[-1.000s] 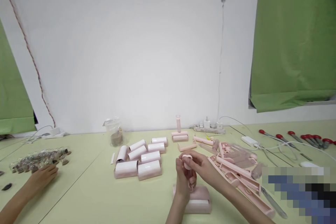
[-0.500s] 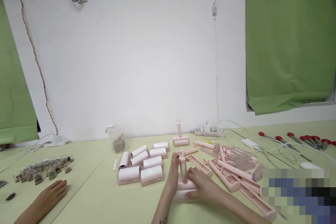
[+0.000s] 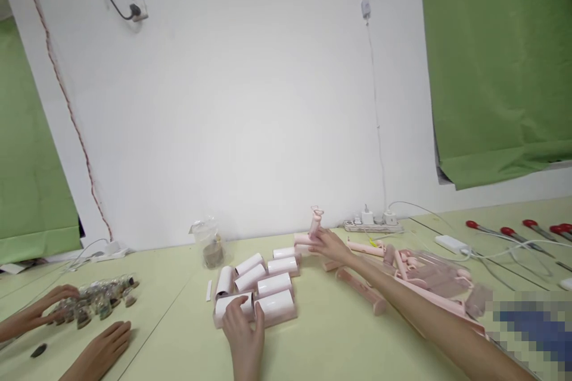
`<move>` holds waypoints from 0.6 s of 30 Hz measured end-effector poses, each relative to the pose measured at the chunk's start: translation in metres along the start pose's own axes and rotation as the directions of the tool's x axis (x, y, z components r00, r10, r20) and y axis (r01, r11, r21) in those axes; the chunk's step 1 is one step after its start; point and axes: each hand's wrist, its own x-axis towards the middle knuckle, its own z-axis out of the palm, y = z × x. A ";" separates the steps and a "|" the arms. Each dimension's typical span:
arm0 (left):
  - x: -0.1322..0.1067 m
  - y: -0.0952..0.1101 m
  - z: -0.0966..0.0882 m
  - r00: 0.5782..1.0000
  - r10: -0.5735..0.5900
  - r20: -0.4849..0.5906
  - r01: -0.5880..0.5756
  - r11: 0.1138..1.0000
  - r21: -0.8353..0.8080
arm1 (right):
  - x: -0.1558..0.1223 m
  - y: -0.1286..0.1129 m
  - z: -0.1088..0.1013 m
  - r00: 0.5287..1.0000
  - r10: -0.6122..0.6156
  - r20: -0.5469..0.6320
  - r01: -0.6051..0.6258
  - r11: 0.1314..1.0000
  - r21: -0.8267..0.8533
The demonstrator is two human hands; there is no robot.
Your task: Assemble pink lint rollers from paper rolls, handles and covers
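My left hand (image 3: 243, 327) lies with fingers spread on the front white-and-pink lint roll (image 3: 232, 305) of a group of several rolls (image 3: 277, 286) on the pale green table (image 3: 330, 339). My right hand (image 3: 329, 245) reaches to the back of the table. Its fingers are closed on the base of a pink lint roller (image 3: 315, 225), whose handle stands tilted near the wall.
A heap of pink handles and clear covers (image 3: 424, 274) lies on the right, and one pink handle (image 3: 361, 289) lies apart. A power strip (image 3: 373, 227), a plastic bag (image 3: 210, 244) and red-handled tools (image 3: 509, 231) sit farther back. Another person's hands (image 3: 100, 348) work at small bottles (image 3: 98, 300).
My right hand has carried the assembled pink roller from the table's front to the back near the wall. My left hand let go of it and moved left onto the rolls.
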 end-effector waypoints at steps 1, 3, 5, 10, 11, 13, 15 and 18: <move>-0.001 0.001 0.000 0.999 0.029 0.038 -0.029 0.999 -0.016 | 0.009 0.007 -0.001 0.999 -0.027 0.044 0.027 1.000 -0.002; -0.003 0.004 0.000 0.990 0.082 0.113 -0.072 0.993 -0.088 | 0.023 0.021 -0.004 0.989 -0.070 0.133 0.071 0.997 -0.008; -0.006 0.007 -0.001 0.982 0.110 0.155 -0.088 0.985 -0.146 | 0.030 0.033 -0.006 0.979 -0.082 0.189 0.087 0.996 -0.021; -0.009 0.012 -0.005 0.962 0.098 0.255 -0.080 0.994 -0.077 | 0.030 0.050 -0.005 0.971 -0.024 0.238 0.041 0.997 -0.067; -0.008 0.013 -0.006 0.946 0.102 0.309 -0.084 0.994 -0.071 | 0.028 0.052 -0.002 0.968 -0.006 0.252 0.026 0.997 -0.075; -0.007 0.014 -0.008 0.903 0.115 0.415 -0.092 0.993 -0.077 | 0.024 0.055 0.005 0.964 0.030 0.266 -0.006 0.996 -0.092; -0.006 0.015 -0.009 0.867 0.127 0.482 -0.098 0.992 -0.085 | 0.020 0.055 0.013 0.967 0.075 0.242 -0.048 0.992 -0.113; -0.009 0.016 -0.008 0.844 0.113 0.524 -0.102 0.994 -0.050 | 0.014 0.050 0.018 0.979 0.156 0.131 -0.136 0.980 -0.145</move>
